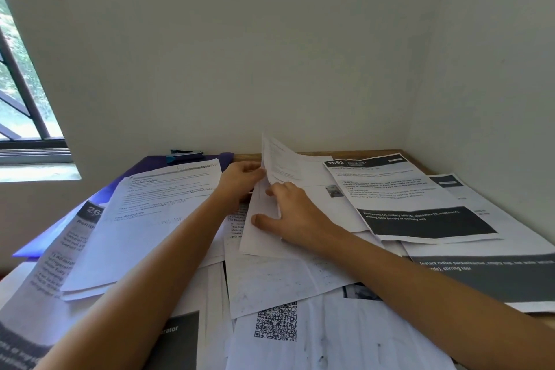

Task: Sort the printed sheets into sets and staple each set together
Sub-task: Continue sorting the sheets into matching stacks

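Nearest to the camera, the printed sheets [300, 279] lie loose and overlapping over almost the whole table [372, 154], with the QR-code sheet [276, 321] at 6 o'clock of the hands. No finished set shows anywhere, so I judge that the sorting step is in hand and the stapling has not yet begun. Both forearms reach forward, from 7 o'clock and from 4 o'clock, and the 2 hands meet in the middle of the pile. The right hand [288, 210] lies palm down on a pale sheet, its thumb spread toward 8 o'clock and its fingers bent at the foot of the raised sheet [279, 159]; whether these fingers pinch the paper or only press on it, I cannot tell. The left hand [240, 180], just at 10 o'clock of the right one, has its fingertips closed on the left edge of this raised sheet, which stands up and curls toward 12 o'clock. The next move, in my judgement, calls for reading the heading of the page, laying it on sheets of the same kind, and squaring their edges. At 2 o'clock lies the 2692 sheet [414, 195], flat and untouched. Farther, at 11 o'clock, the stapler [186, 155] rests on the purple folder [150, 163] near the wall, well apart from both hands. A window [18, 99] is at 9 o'clock.
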`<state>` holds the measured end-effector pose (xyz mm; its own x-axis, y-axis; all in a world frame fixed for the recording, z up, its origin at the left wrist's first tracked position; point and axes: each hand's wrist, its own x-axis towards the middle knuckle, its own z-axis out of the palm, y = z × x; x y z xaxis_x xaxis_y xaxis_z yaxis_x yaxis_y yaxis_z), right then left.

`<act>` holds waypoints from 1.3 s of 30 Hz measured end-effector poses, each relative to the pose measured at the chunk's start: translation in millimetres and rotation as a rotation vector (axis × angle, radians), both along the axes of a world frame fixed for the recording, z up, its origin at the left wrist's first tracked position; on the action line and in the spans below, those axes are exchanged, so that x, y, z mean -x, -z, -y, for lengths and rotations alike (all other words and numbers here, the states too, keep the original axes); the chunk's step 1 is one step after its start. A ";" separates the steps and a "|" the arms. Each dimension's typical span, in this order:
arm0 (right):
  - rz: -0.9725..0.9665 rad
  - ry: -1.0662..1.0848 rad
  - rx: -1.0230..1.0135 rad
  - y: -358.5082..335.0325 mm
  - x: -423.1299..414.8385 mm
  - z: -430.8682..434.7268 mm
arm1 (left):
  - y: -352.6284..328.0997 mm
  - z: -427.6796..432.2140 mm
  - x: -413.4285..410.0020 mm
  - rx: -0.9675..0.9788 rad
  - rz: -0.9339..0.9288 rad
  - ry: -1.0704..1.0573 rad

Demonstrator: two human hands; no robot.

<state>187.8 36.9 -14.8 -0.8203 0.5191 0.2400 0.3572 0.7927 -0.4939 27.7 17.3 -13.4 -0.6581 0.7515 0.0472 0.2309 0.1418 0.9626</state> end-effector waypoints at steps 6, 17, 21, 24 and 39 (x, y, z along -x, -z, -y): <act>-0.068 -0.114 0.142 -2.4 -5.0 1.6 | 4.4 1.0 -0.9 -0.018 -0.158 -0.044; -0.182 0.119 0.296 -2.9 1.3 -25.8 | -2.2 1.1 -3.3 -0.105 0.274 0.086; -0.192 0.129 0.304 -4.5 5.0 -16.5 | -2.7 0.3 -3.3 -0.112 0.363 0.145; -0.211 0.153 0.292 -5.5 8.3 -13.6 | -4.2 1.1 -5.2 -0.114 0.382 0.171; -0.223 0.191 0.295 -7.2 4.0 -22.5 | -0.6 1.7 1.7 -0.040 0.064 -0.007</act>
